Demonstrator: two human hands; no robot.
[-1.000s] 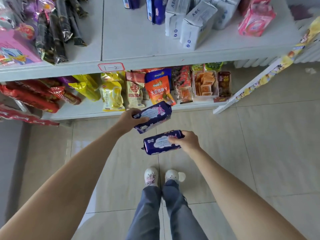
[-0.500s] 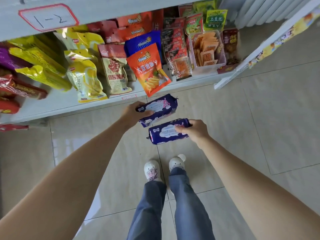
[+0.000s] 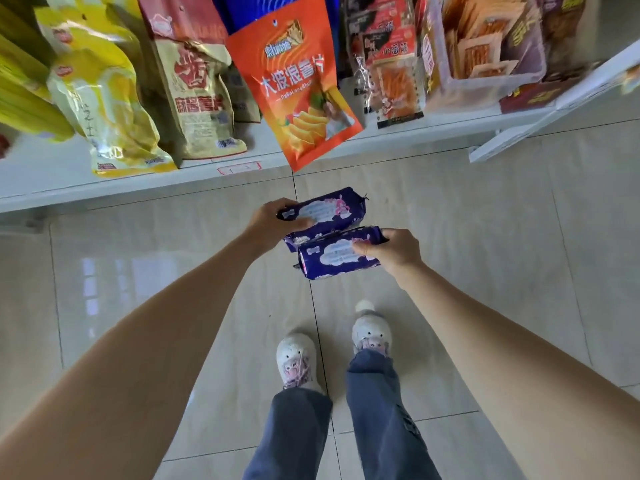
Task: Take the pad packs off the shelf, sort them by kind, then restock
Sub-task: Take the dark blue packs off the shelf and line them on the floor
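The left hand (image 3: 273, 221) grips one pad pack (image 3: 325, 213) by its left end, thumb lying over the top face and the fingers curled beneath. The right hand (image 3: 391, 252) grips a second pack (image 3: 337, 256) by its right end, thumb pinched onto the printed face. Each pack therefore runs inward from its grip toward the other hand, long axes roughly left to right and near parallel, both tipped a little up at the right.

The two packs look alike: dark purple wrap, a white cloud panel, a pink mark. The right hand's pack sits nearer the body and a touch lower; its upper edge meets or overlaps the lower edge of the left hand's pack, though whether they truly touch cannot be told. Both are held in the air over the floor (image 3: 485, 254), above the shoes (image 3: 298, 358).

Beyond the grips, past the left hand's pack, is the edge of a low shelf (image 3: 104, 181) crowded with snack bags, an orange bag (image 3: 298, 84) overhanging it straight ahead. No other pad packs are in view, nor any sorting spot.

Judged from this, the packs are off the shelf and being matched as one kind. The next move likely turns on laying them side by side, axes aligned; the left hand is nearer the shelf, the right nearer the body.
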